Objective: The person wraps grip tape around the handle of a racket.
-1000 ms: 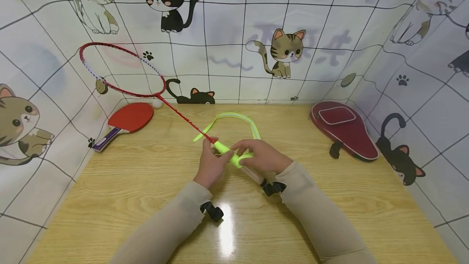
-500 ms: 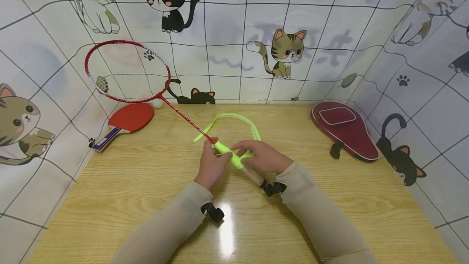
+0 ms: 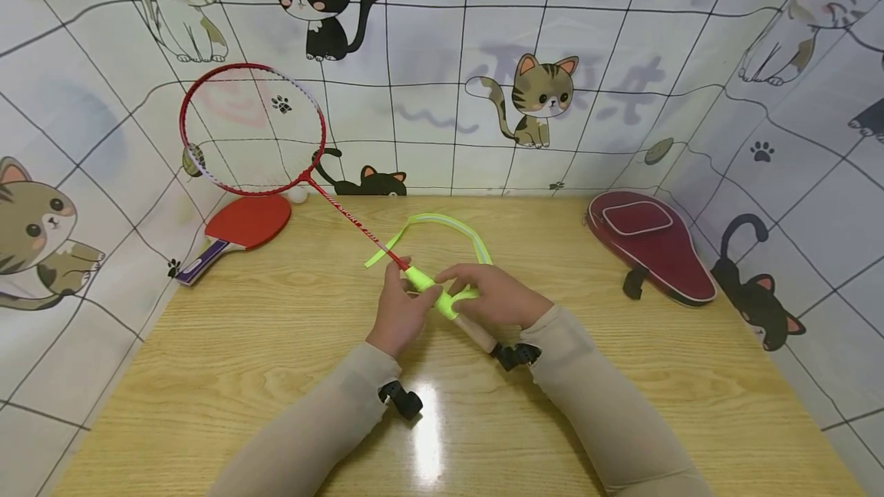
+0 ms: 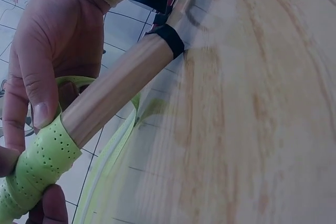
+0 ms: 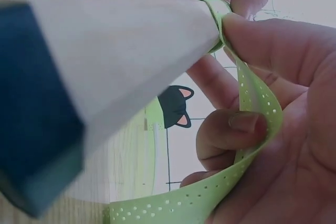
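My left hand (image 3: 402,314) grips the wrapped upper handle of a red badminton racket (image 3: 348,221), whose head is raised to the back left. Neon yellow-green perforated grip tape (image 4: 50,150) covers the upper handle in overlapping turns. Below it the bare wooden handle (image 4: 121,85) shows, with a dark end cap (image 5: 39,103). My right hand (image 3: 503,294) pinches the tape at the lowest turn, thumb on the band against the wood. In the right wrist view the loose tape (image 5: 210,192) runs across the right fingers. Its tail (image 3: 442,218) curves over the table behind the hands.
On the wooden table (image 3: 262,374), a red table tennis bat (image 3: 252,219) and a white ball (image 3: 297,194) lie at the back left. A dark red bat case (image 3: 649,244) rests at the back right. A cat-printed backdrop (image 3: 435,44) surrounds the back and sides.
The racket has rolled about its shaft, so its head shows rounder and sits a little higher and further right. Both hands stay nearly in place, and slightly more bare handle shows.
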`<state>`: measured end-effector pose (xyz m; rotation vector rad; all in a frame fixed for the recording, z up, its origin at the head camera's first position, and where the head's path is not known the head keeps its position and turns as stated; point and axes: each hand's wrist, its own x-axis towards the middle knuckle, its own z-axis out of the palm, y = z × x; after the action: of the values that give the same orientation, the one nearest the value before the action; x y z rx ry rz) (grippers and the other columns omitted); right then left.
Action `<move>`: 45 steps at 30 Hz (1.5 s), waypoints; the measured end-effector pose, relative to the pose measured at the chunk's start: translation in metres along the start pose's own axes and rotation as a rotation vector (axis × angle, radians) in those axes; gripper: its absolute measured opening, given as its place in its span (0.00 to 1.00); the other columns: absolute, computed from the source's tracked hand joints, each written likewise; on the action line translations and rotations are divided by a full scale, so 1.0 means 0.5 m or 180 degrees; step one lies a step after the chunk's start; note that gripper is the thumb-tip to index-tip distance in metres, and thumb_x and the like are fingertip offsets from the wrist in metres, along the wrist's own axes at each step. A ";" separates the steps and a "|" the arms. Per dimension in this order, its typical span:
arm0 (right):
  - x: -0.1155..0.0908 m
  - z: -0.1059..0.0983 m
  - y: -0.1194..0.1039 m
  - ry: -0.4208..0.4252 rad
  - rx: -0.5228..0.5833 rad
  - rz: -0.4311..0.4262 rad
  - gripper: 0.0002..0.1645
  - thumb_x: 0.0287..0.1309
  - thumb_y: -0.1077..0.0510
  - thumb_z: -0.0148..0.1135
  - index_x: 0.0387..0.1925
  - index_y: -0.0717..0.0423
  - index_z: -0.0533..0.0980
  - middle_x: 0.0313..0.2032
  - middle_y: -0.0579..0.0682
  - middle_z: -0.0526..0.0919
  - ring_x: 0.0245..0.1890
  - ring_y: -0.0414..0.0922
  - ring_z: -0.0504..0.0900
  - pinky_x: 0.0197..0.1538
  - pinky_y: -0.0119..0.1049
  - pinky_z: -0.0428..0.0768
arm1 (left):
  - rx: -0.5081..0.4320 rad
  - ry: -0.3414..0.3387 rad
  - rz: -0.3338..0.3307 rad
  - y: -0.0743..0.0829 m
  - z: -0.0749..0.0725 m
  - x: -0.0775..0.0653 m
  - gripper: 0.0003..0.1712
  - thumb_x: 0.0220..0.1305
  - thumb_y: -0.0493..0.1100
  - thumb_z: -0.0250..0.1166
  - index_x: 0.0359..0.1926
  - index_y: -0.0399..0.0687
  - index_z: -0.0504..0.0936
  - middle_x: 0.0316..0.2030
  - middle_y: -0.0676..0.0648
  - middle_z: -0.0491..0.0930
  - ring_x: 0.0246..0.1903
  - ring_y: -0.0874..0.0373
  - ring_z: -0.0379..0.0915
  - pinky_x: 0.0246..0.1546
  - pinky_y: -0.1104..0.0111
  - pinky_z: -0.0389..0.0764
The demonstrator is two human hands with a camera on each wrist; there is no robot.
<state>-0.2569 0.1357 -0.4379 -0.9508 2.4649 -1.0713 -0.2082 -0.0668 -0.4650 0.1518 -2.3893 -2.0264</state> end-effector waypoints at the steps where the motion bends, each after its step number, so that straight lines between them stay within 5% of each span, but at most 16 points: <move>1: 0.000 0.000 0.000 0.0004 0.0001 -0.0007 0.30 0.66 0.62 0.67 0.67 0.42 0.78 0.49 0.46 0.88 0.54 0.45 0.84 0.60 0.52 0.80 | 0.0002 0.0017 -0.0001 0.001 0.000 0.000 0.42 0.70 0.43 0.69 0.76 0.47 0.56 0.53 0.33 0.80 0.47 0.46 0.82 0.43 0.66 0.79; 23: 0.001 -0.001 0.009 -0.0114 0.0185 0.0016 0.32 0.67 0.63 0.65 0.70 0.41 0.76 0.48 0.48 0.89 0.51 0.45 0.86 0.58 0.50 0.81 | -0.0217 -0.0011 -0.0038 -0.001 0.001 0.003 0.42 0.66 0.35 0.64 0.76 0.44 0.56 0.58 0.31 0.78 0.51 0.45 0.81 0.46 0.64 0.77; 34: 0.000 0.000 0.005 0.0074 -0.0027 -0.0006 0.29 0.63 0.59 0.74 0.65 0.43 0.79 0.46 0.47 0.87 0.51 0.47 0.84 0.58 0.55 0.80 | 0.0014 -0.0070 -0.0011 0.002 -0.001 -0.003 0.48 0.68 0.47 0.73 0.78 0.49 0.53 0.55 0.35 0.78 0.49 0.46 0.79 0.40 0.64 0.79; 45: 0.004 0.000 0.008 0.0046 -0.0062 -0.0038 0.29 0.66 0.62 0.67 0.66 0.40 0.80 0.49 0.45 0.87 0.53 0.45 0.83 0.56 0.50 0.78 | -0.0134 -0.0081 -0.0023 -0.001 -0.001 0.002 0.44 0.71 0.41 0.69 0.77 0.48 0.52 0.63 0.31 0.75 0.59 0.41 0.78 0.53 0.60 0.79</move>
<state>-0.2600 0.1363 -0.4409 -0.9681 2.4888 -1.0634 -0.2093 -0.0675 -0.4654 0.1353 -2.3622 -2.0926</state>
